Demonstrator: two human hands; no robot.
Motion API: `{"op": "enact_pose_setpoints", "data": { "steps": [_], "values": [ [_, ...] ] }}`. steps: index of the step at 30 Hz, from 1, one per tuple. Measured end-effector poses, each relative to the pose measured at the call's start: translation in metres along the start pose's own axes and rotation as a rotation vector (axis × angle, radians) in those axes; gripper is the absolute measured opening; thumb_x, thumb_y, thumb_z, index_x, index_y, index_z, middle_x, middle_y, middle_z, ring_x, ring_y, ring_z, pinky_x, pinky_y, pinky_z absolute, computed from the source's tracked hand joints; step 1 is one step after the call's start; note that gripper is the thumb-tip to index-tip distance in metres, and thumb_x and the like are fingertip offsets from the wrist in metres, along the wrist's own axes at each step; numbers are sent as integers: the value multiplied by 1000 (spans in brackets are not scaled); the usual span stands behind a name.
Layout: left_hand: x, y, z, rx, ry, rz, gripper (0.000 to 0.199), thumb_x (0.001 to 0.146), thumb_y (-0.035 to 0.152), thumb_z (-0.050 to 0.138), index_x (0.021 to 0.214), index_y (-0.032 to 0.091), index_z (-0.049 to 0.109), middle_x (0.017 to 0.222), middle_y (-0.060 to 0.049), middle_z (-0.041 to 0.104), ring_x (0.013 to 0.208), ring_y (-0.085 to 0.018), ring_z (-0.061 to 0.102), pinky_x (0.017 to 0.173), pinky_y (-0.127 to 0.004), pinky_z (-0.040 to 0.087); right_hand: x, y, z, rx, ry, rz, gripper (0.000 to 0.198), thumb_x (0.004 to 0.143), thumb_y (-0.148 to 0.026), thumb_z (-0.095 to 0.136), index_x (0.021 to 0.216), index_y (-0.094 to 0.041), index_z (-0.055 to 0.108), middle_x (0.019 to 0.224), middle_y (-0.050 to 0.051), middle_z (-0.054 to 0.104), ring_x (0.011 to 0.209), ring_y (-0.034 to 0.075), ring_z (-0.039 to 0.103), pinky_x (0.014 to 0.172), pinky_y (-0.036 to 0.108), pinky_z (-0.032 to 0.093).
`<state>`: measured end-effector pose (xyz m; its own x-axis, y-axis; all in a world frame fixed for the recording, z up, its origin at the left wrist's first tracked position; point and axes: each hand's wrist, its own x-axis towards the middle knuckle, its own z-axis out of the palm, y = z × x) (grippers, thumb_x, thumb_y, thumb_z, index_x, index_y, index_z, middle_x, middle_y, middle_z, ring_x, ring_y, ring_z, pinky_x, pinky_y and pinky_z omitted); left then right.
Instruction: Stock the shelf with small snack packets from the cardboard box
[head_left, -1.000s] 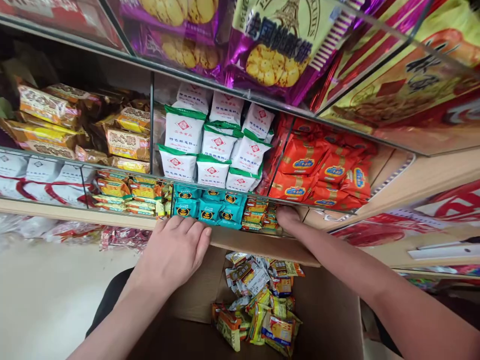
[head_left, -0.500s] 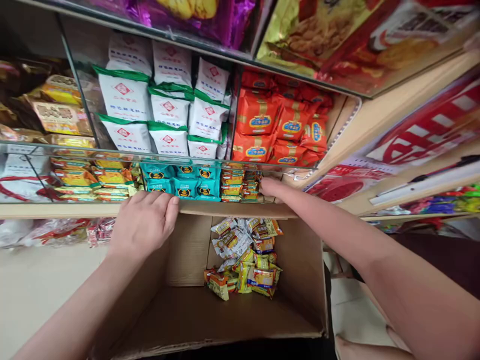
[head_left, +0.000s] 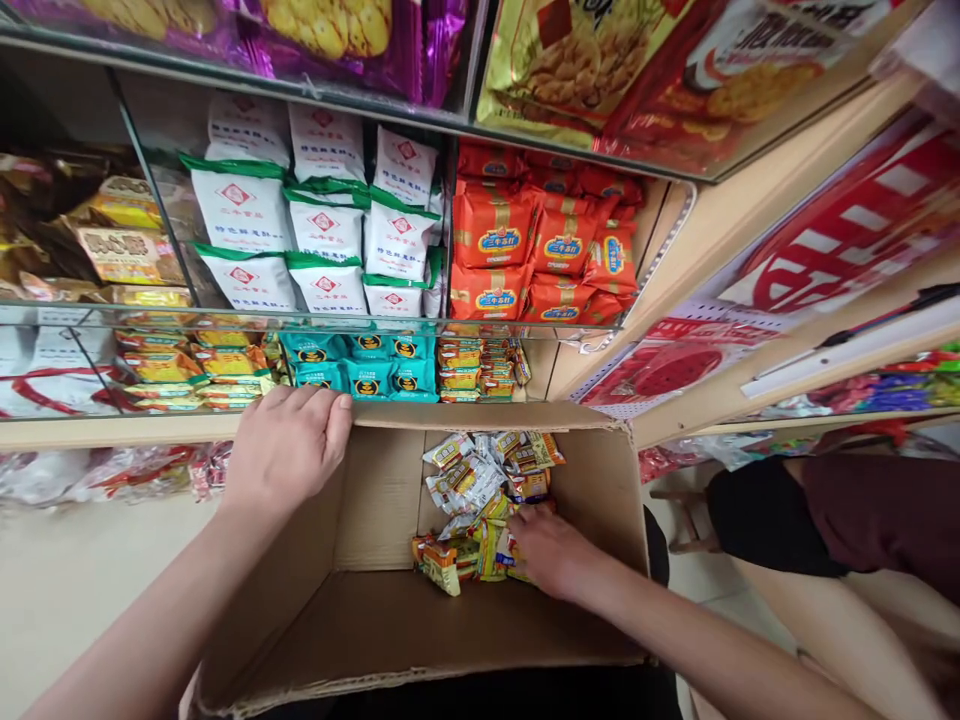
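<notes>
An open cardboard box (head_left: 375,620) sits below a shelf, with a pile of small yellow and silver snack packets (head_left: 476,490) at its far side. My left hand (head_left: 289,445) grips the box's far left corner, fingers curled over the rim. My right hand (head_left: 551,550) is down inside the box, fingers resting on the packets at the pile's right; I cannot tell whether it has closed on one. On the shelf just beyond the box stands a row of the same yellow packets (head_left: 480,365), next to teal packets (head_left: 360,365).
Glass-divided shelf bins hold white-and-green bags (head_left: 315,230), orange bags (head_left: 544,250) and yellow packs (head_left: 187,360). Large biscuit bags (head_left: 600,60) fill the shelf above. Another person's dark-clothed leg (head_left: 817,520) is at the right near a wooden shelf unit (head_left: 750,390).
My right hand has come back from the shelf's yellow packet row and dropped into the box onto the pile. My left hand stays on the box corner. The view tilted down.
</notes>
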<state>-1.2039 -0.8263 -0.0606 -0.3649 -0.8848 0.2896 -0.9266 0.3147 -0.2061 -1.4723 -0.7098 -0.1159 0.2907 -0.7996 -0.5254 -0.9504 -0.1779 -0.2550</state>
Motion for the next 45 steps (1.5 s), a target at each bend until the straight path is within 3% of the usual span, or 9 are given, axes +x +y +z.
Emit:
{"op": "enact_pose_setpoints", "data": {
  "steps": [8,14,20,27,32,36,38,42,45],
  "values": [
    [-2,-1,0,6,18,-3,32,88,33,29,66,21,49,68,-6,61,69,-24,51,67,-33,32,14,-6,31,-10,141,78,26,71,-24,59,91,-9,64,93,16,62,90,30,55,79,38,43],
    [-3,-2,-3,-11,9,-5,34,88,33,28,67,20,51,68,-6,61,70,-23,51,68,-33,32,71,-19,29,10,342,-58,53,75,-17,54,126,-15,42,141,13,26,129,29,18,102,41,20],
    [-6,-3,-2,-36,32,8,32,88,34,31,66,20,51,68,-5,61,70,-23,51,67,-34,33,102,-23,43,-10,347,-101,32,81,-8,39,109,-10,57,122,18,49,120,28,33,95,46,26],
    [-1,-12,-5,-110,108,33,31,86,32,34,75,17,58,69,-6,62,70,-23,55,68,-35,38,84,-17,27,72,419,-144,34,82,-33,50,114,-23,54,121,6,53,116,25,37,94,39,33],
    [-47,38,-14,-879,164,-43,21,79,31,48,96,24,58,99,-8,62,99,-23,54,88,-38,40,30,-31,4,306,649,-276,37,84,-30,48,121,-23,49,116,5,54,103,19,47,92,31,38],
    [-83,107,-15,-1712,-367,-668,43,75,52,48,110,27,51,106,-7,62,91,-25,60,70,-37,50,-5,-46,-7,318,800,-394,40,83,-14,43,122,-20,48,118,9,52,109,23,42,95,38,37],
    [-84,122,-16,-1908,-389,-769,48,68,49,59,109,27,49,111,-5,60,94,-23,59,75,-33,49,-13,-50,-8,372,825,-462,46,79,-9,43,123,-19,46,124,10,47,116,24,36,99,41,33],
    [-70,114,-26,-2005,-429,-675,59,66,37,68,116,28,39,103,-2,63,89,-16,59,77,-25,47,-18,-51,-12,826,874,-354,44,80,-13,41,123,-21,41,132,8,38,121,21,34,101,36,31],
    [-65,108,-34,-2047,-550,-580,59,65,35,69,114,27,36,94,-3,65,69,-14,60,65,-27,49,-10,-49,-18,1161,789,-129,32,85,-32,43,113,-18,48,104,8,57,94,19,53,81,28,43]
  ]
}}
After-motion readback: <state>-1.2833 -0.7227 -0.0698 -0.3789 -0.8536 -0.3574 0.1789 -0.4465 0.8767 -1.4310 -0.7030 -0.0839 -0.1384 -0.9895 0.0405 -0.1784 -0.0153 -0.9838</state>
